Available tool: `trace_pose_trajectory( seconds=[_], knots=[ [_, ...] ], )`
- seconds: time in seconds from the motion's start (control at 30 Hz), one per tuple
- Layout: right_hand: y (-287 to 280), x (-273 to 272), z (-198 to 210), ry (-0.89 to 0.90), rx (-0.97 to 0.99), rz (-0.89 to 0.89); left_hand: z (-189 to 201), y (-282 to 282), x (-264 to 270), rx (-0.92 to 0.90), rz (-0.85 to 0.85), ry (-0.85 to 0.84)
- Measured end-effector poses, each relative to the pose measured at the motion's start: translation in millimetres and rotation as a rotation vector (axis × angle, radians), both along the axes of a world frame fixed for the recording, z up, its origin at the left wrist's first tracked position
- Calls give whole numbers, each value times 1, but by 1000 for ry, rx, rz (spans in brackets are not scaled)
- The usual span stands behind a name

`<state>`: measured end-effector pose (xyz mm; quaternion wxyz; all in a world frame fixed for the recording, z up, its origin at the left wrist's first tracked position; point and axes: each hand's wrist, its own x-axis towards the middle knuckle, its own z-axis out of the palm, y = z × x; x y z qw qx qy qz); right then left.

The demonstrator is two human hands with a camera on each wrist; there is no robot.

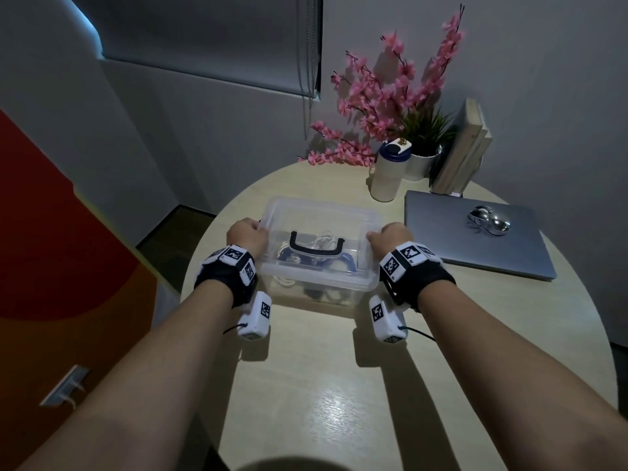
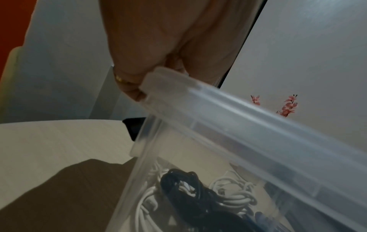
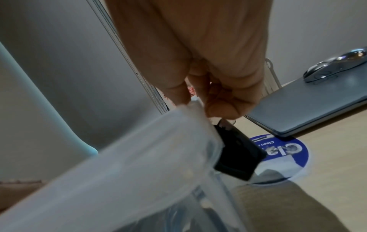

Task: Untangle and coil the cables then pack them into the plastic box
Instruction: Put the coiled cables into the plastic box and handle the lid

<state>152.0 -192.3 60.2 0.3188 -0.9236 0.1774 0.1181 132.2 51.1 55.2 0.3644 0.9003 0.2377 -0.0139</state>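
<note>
A clear plastic box (image 1: 316,297) stands on the round table (image 1: 323,385). Its clear lid (image 1: 323,215) with a black handle (image 1: 317,248) sits tilted over the box. My left hand (image 1: 248,232) grips the lid's left end, with my fingers (image 2: 135,91) curled round its corner. My right hand (image 1: 390,236) pinches the right end (image 3: 196,109). Inside lie a black cable (image 2: 178,188) and white cables (image 2: 232,191), and a blue one (image 1: 350,263) shows through the lid. A black latch (image 3: 236,153) hangs on the box's right side.
A closed grey laptop (image 1: 475,239) with a mouse (image 1: 489,220) on it lies to the right. Behind it stand a white bottle (image 1: 387,175), a potted plant (image 1: 421,161), pink flowers (image 1: 384,107) and books (image 1: 465,147). A blue round sticker (image 3: 282,150) marks the tabletop.
</note>
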Motion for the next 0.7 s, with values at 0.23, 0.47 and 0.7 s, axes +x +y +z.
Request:
trace_pose_trajectory(
  seconds=[0.23, 0.47, 0.7],
  knots=[
    [-8, -2, -16, -55, 77, -24, -12, 11, 2, -191, 58, 80],
    [-9, -13, -28, 204, 271, -164, -37, 23, 4, -534, 151, 227],
    [-6, -12, -13, 87, 263, -233, -14, 11, 2, -190, 82, 24]
  ],
)
